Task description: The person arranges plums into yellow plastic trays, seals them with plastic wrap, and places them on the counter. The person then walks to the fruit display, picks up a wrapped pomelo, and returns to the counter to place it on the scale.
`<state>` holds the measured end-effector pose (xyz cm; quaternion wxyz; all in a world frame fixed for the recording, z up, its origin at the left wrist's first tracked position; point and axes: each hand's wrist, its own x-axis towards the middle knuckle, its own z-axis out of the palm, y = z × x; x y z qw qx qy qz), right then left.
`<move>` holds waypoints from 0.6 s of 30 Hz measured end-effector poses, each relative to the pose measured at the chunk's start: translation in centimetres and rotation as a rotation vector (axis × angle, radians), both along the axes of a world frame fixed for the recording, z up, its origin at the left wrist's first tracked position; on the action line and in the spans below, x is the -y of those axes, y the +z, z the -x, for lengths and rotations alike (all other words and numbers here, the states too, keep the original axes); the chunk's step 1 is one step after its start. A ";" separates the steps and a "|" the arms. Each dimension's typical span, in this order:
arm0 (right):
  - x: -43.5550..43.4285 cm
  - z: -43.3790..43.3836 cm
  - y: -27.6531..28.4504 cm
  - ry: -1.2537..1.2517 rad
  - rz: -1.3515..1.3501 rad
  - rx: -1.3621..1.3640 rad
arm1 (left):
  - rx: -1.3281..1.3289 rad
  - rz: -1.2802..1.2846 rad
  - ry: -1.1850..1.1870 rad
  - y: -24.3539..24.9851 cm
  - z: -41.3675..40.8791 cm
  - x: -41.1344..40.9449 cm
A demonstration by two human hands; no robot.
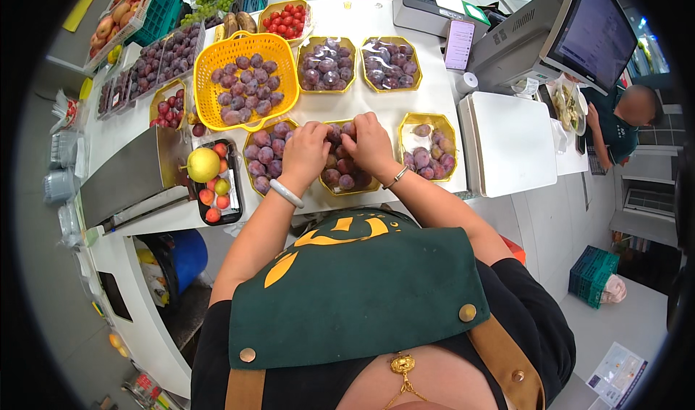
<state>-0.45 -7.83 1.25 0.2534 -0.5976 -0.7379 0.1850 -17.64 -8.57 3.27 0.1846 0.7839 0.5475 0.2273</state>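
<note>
Both hands are over the middle yellow tray (355, 191) of dark plums (346, 166). My left hand (307, 152), above a grey bangle, reaches in at the tray's left side; its fingertips touch a plum, but whether they grip it is hidden. A plum (348, 130) sits between the thumb and fingers of my right hand (373, 145) at the far right corner. To the left stands another tray of plums (265, 155), partly behind my left hand. On the right is a partly filled plum tray (429, 149), its white bottom showing.
A yellow basket (203, 79) of plums stands beyond the trays, beside two film-wrapped plum trays (327, 65) (392, 64). A black tray (221, 214) of mixed fruit lies left, near a metal-topped wrapping machine (130, 176). A scale (507, 144) and monitor (592, 35) stand right; a person (619, 117) is beyond.
</note>
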 end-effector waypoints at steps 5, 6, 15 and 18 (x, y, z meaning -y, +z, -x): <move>0.1 0.2 -0.5 -0.001 -0.103 0.093 | -0.031 -0.025 -0.007 -0.2 0.0 -0.3; 0.1 0.0 0.0 0.008 -0.091 0.093 | -0.032 -0.016 -0.004 -0.1 -0.1 -0.3; -0.7 -13.0 1.5 -0.218 0.102 0.414 | 0.070 0.009 0.002 0.6 0.5 -0.1; -0.1 -14.2 -0.2 -0.151 0.032 0.523 | 0.115 0.034 0.023 1.4 0.3 -0.2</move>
